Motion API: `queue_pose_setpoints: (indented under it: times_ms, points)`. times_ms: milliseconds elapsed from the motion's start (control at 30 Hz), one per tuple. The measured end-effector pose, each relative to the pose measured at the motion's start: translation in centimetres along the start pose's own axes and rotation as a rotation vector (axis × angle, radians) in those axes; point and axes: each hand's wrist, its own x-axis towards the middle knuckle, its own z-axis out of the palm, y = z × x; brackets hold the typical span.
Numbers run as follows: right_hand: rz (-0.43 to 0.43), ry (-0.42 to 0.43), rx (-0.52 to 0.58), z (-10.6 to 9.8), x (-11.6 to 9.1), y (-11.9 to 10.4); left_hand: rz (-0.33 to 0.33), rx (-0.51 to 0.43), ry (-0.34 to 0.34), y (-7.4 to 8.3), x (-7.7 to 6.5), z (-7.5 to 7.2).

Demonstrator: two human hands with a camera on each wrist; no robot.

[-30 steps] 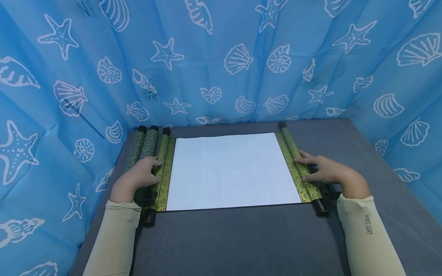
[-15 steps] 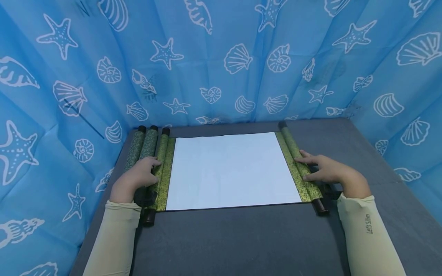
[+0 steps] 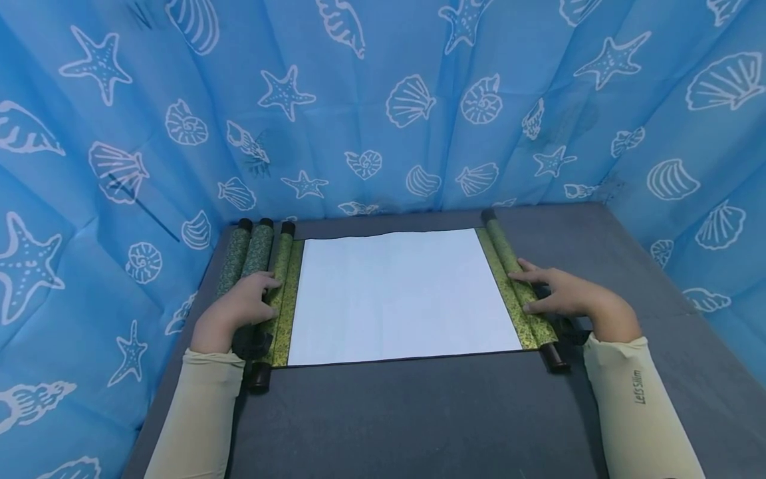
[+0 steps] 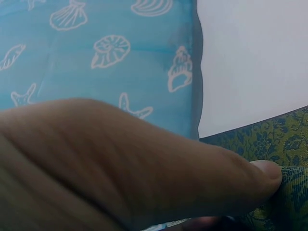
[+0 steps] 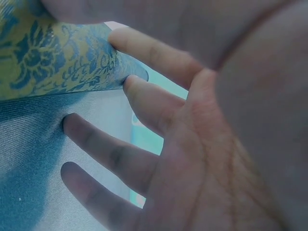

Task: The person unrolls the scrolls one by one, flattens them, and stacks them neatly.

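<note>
A scroll with a blank white sheet (image 3: pixel 407 299) and yellow-green patterned borders lies unrolled. Its left roll (image 3: pixel 281 256) and right roll (image 3: pixel 501 243) have dark end knobs. My left hand (image 3: pixel 236 307) rests on the left roll, thumb and a finger touching it; in the left wrist view the thumb (image 4: pixel 260 175) lies straight along the brocade, the other fingers mostly hidden. On the right roll rest the thumb and two fingers of my right hand (image 3: pixel 565 293). The right wrist view shows this hand's lower two fingers spread, off the patterned roll (image 5: pixel 62 57).
Two darker green rolled scrolls (image 3: pixel 236 256) lie side by side left of the open one, partly behind my left hand. Grey cloth (image 3: pixel 407 426) covers the table. A blue curtain (image 3: pixel 359 100) with shells and starfish hangs behind and at both sides.
Both hands and the scroll stay where they were. Only the head view has shifted very slightly.
</note>
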Motion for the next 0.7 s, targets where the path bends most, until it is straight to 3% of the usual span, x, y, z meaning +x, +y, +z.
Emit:
queue_pose_setpoints:
  times_ms: [400,700]
  points:
    - [-0.002,0.004,-0.023,0.25,0.16,-0.16,0.006,-0.018,0.000,0.10,0.03,0.23]
    - [-0.008,0.004,-0.010,0.17,0.12,-0.59,0.018,0.021,0.010,0.07,-0.02,0.22]
